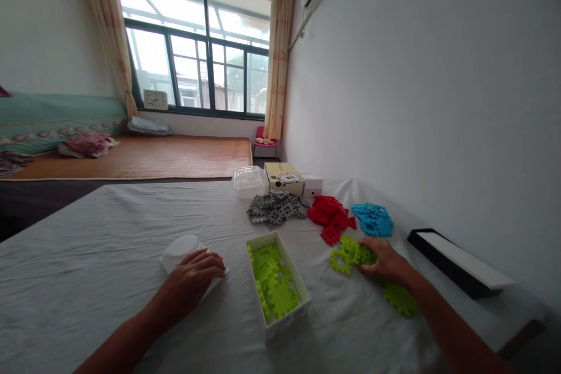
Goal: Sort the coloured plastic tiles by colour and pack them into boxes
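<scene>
Behind gray pieces (276, 208): yellow box (284, 177), print unreadable.

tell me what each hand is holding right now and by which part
Nothing is lifted. The right hand lies on the loose green pieces; the left hand rests flat on the white lid. No grip shows.

Green pieces (350, 254): flat, notched, loose on counter, under right fingertips.
White box (302, 289): open, oblong, part-filled with green pieces.
White lid (182, 248): flat under left palm.
</scene>
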`<state>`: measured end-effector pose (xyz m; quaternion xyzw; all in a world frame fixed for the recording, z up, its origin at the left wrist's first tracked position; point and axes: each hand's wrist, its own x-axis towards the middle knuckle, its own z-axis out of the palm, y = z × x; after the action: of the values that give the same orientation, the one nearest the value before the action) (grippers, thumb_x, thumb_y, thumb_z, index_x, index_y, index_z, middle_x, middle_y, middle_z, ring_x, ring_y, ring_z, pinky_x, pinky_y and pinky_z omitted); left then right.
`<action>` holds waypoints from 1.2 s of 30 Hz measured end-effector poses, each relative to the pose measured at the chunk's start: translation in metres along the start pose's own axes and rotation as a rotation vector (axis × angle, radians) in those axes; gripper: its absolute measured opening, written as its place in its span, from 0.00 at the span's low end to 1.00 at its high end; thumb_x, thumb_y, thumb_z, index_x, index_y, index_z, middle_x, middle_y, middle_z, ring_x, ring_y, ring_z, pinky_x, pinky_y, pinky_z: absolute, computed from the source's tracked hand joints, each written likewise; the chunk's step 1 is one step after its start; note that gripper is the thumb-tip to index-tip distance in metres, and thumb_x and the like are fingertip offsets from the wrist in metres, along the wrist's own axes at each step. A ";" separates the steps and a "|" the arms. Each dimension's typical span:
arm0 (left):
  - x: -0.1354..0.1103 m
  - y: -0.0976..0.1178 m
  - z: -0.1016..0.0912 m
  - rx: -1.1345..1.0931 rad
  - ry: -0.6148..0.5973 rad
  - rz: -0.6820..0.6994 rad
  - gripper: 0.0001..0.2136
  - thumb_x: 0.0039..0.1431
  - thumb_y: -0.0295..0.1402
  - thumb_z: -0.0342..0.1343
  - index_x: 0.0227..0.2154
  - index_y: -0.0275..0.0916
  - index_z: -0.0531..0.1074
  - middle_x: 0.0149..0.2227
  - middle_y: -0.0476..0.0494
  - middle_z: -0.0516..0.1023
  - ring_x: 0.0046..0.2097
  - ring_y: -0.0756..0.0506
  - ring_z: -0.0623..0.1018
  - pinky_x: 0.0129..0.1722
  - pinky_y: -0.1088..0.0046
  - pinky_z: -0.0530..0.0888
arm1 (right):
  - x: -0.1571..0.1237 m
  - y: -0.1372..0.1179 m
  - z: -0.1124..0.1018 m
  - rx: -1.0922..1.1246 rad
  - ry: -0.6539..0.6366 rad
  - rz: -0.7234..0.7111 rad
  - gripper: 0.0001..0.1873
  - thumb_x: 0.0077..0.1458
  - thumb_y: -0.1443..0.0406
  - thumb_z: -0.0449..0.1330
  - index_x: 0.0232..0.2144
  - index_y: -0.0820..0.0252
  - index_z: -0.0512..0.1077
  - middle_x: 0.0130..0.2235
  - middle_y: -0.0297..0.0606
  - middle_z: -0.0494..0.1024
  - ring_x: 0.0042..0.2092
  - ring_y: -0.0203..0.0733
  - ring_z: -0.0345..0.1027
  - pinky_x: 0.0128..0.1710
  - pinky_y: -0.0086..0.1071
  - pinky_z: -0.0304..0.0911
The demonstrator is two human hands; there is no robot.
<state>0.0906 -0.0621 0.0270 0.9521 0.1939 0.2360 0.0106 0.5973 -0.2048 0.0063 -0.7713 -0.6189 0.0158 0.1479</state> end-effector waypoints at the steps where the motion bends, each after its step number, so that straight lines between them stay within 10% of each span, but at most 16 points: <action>1: 0.000 0.000 0.000 -0.002 0.003 0.000 0.11 0.64 0.29 0.45 0.36 0.44 0.74 0.40 0.47 0.79 0.45 0.49 0.76 0.57 0.69 0.63 | -0.001 0.000 0.001 0.002 0.023 0.003 0.32 0.40 0.55 0.61 0.50 0.59 0.70 0.54 0.44 0.71 0.53 0.54 0.62 0.54 0.42 0.58; 17: -0.002 0.005 -0.002 -0.039 -0.013 -0.063 0.12 0.62 0.24 0.46 0.35 0.44 0.73 0.40 0.49 0.79 0.44 0.49 0.76 0.56 0.66 0.62 | 0.009 -0.013 -0.033 -0.042 0.248 0.094 0.23 0.42 0.54 0.58 0.42 0.54 0.68 0.41 0.40 0.77 0.40 0.50 0.72 0.37 0.37 0.64; 22: -0.005 0.006 0.001 -0.071 -0.013 -0.104 0.13 0.60 0.22 0.47 0.35 0.45 0.74 0.40 0.51 0.79 0.45 0.49 0.75 0.58 0.64 0.60 | 0.018 -0.082 -0.055 0.149 0.289 0.086 0.28 0.40 0.49 0.61 0.42 0.58 0.68 0.38 0.41 0.77 0.38 0.49 0.72 0.36 0.36 0.65; 29: -0.008 0.008 -0.001 -0.062 -0.006 -0.104 0.12 0.60 0.23 0.48 0.34 0.44 0.75 0.39 0.49 0.79 0.45 0.49 0.75 0.58 0.64 0.60 | 0.017 -0.228 -0.035 0.572 -0.041 -0.137 0.24 0.43 0.50 0.62 0.39 0.59 0.68 0.36 0.36 0.77 0.36 0.43 0.71 0.34 0.31 0.66; 36: -0.009 0.009 -0.003 -0.045 -0.002 -0.100 0.12 0.60 0.22 0.49 0.34 0.44 0.75 0.39 0.49 0.79 0.45 0.49 0.75 0.57 0.66 0.59 | 0.013 -0.259 -0.002 0.539 -0.129 -0.180 0.35 0.50 0.46 0.56 0.54 0.61 0.62 0.53 0.47 0.71 0.47 0.47 0.70 0.45 0.39 0.66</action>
<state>0.0848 -0.0738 0.0269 0.9410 0.2357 0.2387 0.0442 0.3549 -0.1439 0.0745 -0.6435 -0.6666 0.2154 0.3085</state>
